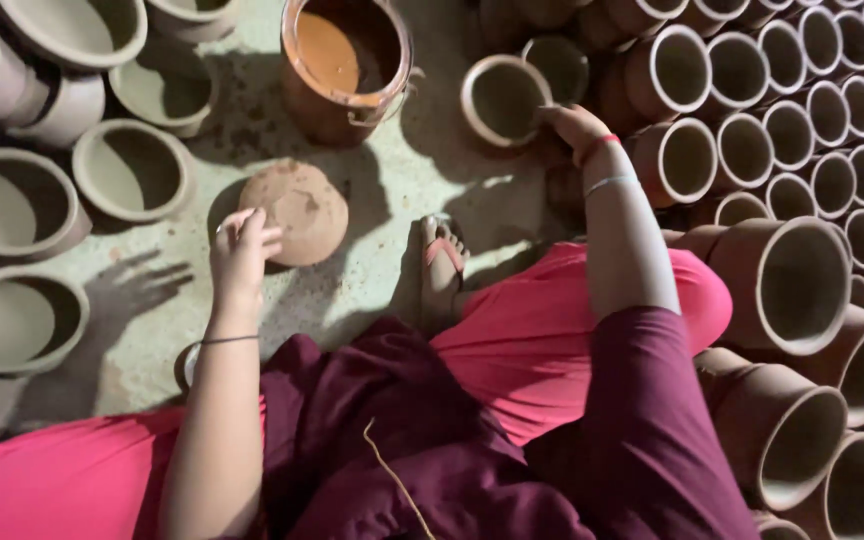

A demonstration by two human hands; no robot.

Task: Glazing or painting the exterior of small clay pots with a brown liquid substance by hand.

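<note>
You get warm, dim light with one bright patch on the pale floor, hard shadows of your left hand and arm falling leftward, soft focus throughout, murky corners, and wide-angle bending at the pot rows' edges.

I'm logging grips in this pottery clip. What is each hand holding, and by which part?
The right hand grips a small clay pot by its rim. The left hand touches the edge of an upturned pot; whether it grips cannot be told.
</note>
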